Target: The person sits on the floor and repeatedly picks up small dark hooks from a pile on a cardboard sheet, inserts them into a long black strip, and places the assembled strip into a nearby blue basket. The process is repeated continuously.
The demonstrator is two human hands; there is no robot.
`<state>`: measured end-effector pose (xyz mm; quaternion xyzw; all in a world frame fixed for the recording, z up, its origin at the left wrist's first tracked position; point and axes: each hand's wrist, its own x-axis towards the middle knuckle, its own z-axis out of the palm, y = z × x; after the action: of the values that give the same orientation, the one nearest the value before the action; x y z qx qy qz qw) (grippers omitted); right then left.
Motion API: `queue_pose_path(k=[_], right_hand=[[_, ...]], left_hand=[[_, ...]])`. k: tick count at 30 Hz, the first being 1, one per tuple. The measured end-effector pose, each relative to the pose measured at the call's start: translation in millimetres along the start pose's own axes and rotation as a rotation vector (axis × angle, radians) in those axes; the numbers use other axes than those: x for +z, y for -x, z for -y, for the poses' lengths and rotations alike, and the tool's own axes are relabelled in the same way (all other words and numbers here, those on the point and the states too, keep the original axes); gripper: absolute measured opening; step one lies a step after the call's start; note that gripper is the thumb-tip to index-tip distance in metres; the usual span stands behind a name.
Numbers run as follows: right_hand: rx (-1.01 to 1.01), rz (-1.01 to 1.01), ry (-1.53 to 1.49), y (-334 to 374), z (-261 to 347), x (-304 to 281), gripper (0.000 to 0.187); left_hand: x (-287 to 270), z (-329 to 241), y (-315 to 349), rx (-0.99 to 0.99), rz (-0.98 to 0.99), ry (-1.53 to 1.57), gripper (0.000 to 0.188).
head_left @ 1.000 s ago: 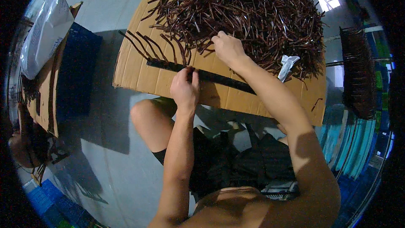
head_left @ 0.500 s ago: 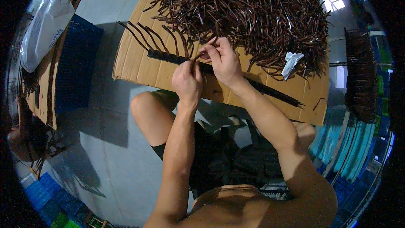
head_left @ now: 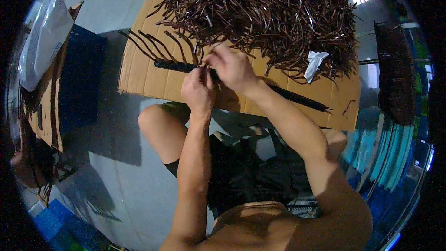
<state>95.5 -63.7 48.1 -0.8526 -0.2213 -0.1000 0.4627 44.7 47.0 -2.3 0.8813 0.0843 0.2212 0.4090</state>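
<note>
A long black strip (head_left: 297,97) lies across the cardboard, passing beneath my hands. Several thin brown strands (head_left: 160,45) stand out from its left end in a row. My left hand (head_left: 199,94) is closed at the strip, its thumb and fingertips pinching the base of a brown strand. Just beside it, my right hand (head_left: 233,70) is closed too, fingers curled around the same strand and slightly smeared by motion. The fingertips partly cover the strand. Beyond the hands spreads a big heap of loose brown strands (head_left: 260,11).
The cardboard sheet (head_left: 139,76) lies over my knees. A crumpled white scrap (head_left: 315,65) rests on the heap's near right edge. At left are a blue crate (head_left: 83,74) and a clear plastic bag (head_left: 42,42). A dark fringed piece (head_left: 395,74) hangs at right.
My right hand has come down and left, closer to the left hand, and its fingers have curled in. The whole view has shifted slightly.
</note>
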Motion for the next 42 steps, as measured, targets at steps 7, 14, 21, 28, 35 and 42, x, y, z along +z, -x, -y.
queue_pose_path(k=[7, 14, 21, 28, 35, 42], right_hand=[[-0.039, 0.136, 0.320, -23.7, -41.5, -59.0, 0.027], [0.012, 0.016, 0.672, -11.0, -75.1, -93.2, 0.020], [-0.020, -0.016, 0.474, 5.2, -20.3, -55.4, 0.012], [0.175, 0.034, 0.529, -16.5, -39.8, -46.6, 0.014], [0.343, 0.779, 0.364, -28.1, -39.0, -37.2, 0.022], [0.015, 0.690, 0.708, -26.5, -52.2, -34.5, 0.016]], left_hand=[[-10.0, -5.4, 1.4, -0.158, 0.023, -0.045, 0.015], [5.6, -5.3, 7.9, 0.015, 0.008, 0.014, 0.016], [5.5, -8.6, 6.9, 0.025, -0.004, 0.019, 0.015], [6.1, -5.9, 6.8, 0.011, 0.018, 0.019, 0.015], [9.2, -8.6, 8.0, 0.046, -0.015, 0.089, 0.014], [6.7, -1.8, 4.7, 0.049, -0.038, 0.109, 0.010]])
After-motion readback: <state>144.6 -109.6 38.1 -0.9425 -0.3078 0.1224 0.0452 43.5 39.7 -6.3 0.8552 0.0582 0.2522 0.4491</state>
